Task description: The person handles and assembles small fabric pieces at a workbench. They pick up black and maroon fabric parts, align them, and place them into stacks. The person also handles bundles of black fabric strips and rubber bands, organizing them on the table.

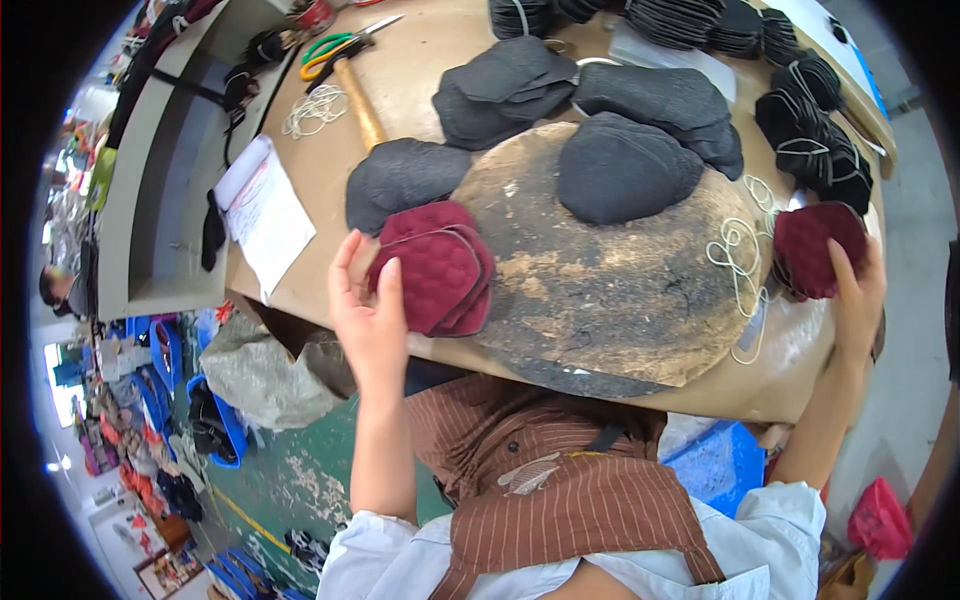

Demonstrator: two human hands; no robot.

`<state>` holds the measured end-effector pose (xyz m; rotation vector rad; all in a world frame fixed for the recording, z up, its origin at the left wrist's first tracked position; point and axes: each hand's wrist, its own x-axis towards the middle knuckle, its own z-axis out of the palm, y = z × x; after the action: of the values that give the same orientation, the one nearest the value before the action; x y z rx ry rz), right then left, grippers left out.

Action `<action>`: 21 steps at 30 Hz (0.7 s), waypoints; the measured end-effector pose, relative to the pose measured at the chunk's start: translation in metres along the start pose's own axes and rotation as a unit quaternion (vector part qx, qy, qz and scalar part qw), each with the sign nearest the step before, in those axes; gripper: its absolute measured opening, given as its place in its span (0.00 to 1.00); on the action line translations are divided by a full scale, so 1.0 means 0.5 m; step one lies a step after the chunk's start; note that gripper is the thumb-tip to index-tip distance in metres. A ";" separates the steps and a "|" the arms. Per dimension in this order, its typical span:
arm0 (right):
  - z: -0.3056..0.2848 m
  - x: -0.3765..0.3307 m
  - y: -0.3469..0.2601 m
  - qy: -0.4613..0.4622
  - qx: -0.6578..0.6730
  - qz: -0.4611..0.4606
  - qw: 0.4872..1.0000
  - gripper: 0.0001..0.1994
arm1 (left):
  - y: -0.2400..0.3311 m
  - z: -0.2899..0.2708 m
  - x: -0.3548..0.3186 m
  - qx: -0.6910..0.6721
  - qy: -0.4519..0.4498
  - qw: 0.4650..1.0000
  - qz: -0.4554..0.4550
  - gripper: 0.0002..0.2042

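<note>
Left hand (372, 305) at nine o'clock, right hand (858, 290) at three hold quilted burgundy fabric pieces (430, 265); looped white string (733, 243) might snag.

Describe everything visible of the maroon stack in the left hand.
The maroon stack is several fabric-like pieces with rounded corners, dimpled, quilted-looking faces and thin dark edges, slightly fanned. The left hand holds its left side. It overlaps the left edge of the round wooden board in view; contact there is unclear.
</note>
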<state>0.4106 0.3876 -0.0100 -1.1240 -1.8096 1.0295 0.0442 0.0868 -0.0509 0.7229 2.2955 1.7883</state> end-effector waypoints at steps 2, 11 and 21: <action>-0.003 -0.036 -0.040 0.025 0.127 0.018 0.991 0.18 | 0.029 0.020 -0.003 0.336 0.069 0.906 0.249 0.22; 0.086 -0.145 -0.022 -0.156 -0.011 0.117 0.981 0.11 | 0.049 0.299 0.022 0.322 -0.265 0.792 0.446 0.17; 0.064 -0.166 -0.015 -0.127 -0.001 0.108 0.986 0.08 | 0.121 0.240 0.054 0.154 -0.353 0.861 0.333 0.11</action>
<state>0.4068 0.3008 -0.0309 -1.2592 -1.9145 1.3500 0.0850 0.2145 -0.0229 2.0207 1.9075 0.9881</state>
